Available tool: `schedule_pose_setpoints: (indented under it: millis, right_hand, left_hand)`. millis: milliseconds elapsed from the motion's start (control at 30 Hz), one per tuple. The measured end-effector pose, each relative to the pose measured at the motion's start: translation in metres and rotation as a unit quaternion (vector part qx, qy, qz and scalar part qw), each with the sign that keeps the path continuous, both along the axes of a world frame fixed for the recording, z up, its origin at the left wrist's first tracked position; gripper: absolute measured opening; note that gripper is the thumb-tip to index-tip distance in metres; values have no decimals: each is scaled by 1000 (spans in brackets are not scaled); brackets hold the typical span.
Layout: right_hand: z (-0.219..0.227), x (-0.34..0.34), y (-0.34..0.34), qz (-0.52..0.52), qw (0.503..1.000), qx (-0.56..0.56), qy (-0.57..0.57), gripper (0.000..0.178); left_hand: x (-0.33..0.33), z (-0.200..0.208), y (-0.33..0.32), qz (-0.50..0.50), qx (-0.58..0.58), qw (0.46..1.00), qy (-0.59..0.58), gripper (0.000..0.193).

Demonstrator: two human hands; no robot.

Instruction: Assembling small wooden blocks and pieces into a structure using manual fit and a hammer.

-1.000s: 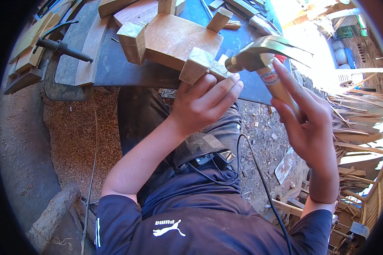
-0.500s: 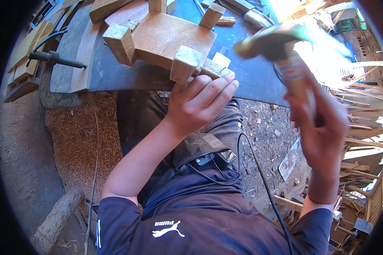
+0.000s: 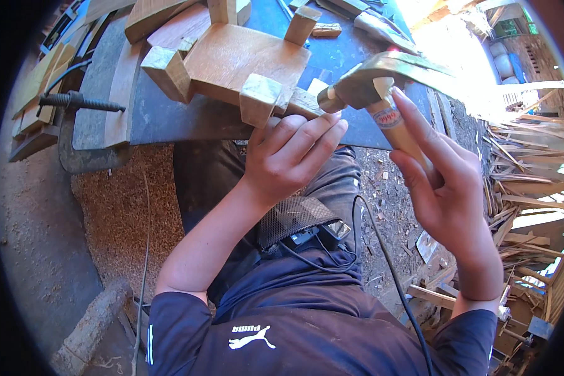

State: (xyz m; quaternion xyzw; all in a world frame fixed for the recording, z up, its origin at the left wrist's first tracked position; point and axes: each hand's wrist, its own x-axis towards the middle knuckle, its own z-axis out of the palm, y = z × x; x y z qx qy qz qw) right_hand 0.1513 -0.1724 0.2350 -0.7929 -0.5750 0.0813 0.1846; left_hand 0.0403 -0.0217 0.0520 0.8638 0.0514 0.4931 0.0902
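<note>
A small wooden stool-like piece [image 3: 250, 59] with blocky legs lies on the blue-grey bench top. At its near right corner, my left hand [image 3: 288, 153] is closed around a short wooden block [image 3: 304, 104] beside the square leg [image 3: 259, 100]. My right hand [image 3: 448, 182] grips the wooden handle of a claw hammer [image 3: 363, 89], its thumb and index finger along the shaft. The hammer's striking face is at the outer end of the short block, close to my left fingertips; contact or a nail there cannot be made out.
A screw clamp [image 3: 84, 101] sits at the bench's left edge, by a wooden strip [image 3: 122, 94]. More boards and tools lie at the far side. Splintered wood [image 3: 532, 169] is heaped at the right. A black cable [image 3: 382, 257] runs across my lap.
The hammer has come down and left, from a blurred raised position to the end of the short block. My left hand keeps its hold, and the wooden piece appears slightly further left.
</note>
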Motion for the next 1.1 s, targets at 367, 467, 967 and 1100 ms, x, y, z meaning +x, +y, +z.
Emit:
schedule_pose_setpoints:
  millis: [367,467,967,1100]
  right_hand:
    - [3,6,-1,52,991,62,-103,52]
    - [9,-10,-14,-102,981,165,-19,45]
    - [-2,7,-3,37,996,46,-68,55]
    - [2,-13,-6,-141,964,219,49,52]
  left_hand:
    - [-2,-1,-1,16,-5,1000,0,33]
    - [3,0,1,3,-6,1000,-15,33]
    - [-2,-3,-2,23,-17,1000,4,40]
    - [4,3,1,2,-9,1000,-4,39]
